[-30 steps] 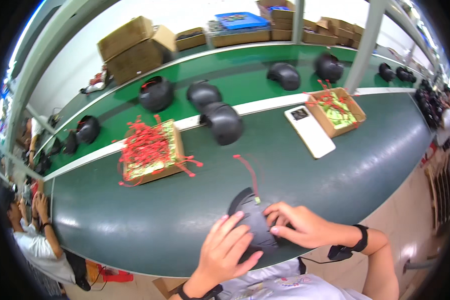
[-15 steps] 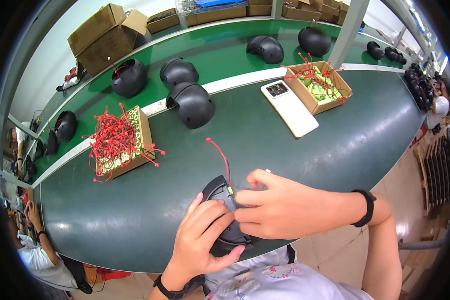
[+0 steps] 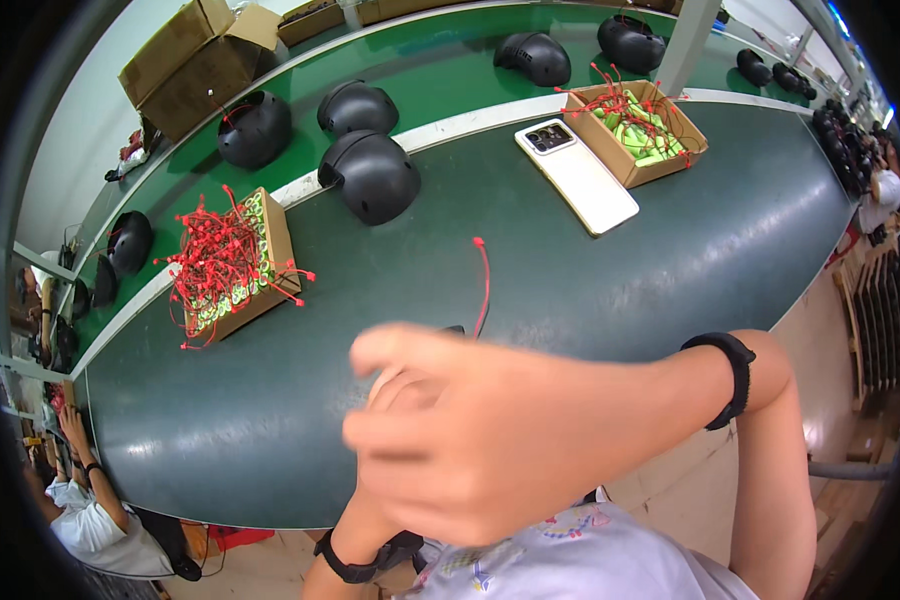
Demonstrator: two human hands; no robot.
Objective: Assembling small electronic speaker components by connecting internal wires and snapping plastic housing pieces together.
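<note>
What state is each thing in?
Right hand: fingers bent, grip unclear
Left hand: mostly hidden, grip unclear
Black piece behind hands: almost hidden
Red-tipped cable: far end free, near end hidden
Left small box: open, filled
Right small box: open, green pieces inside
Phone: back up
Big carton: flap open
Nearest black shell: dome up

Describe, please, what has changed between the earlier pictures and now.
The right hand has swung left across the left hand, hiding nearly all of the black shell, so grips cannot be told. The red wire shifted rightward. The phone and both wire-filled boxes stayed put.
</note>
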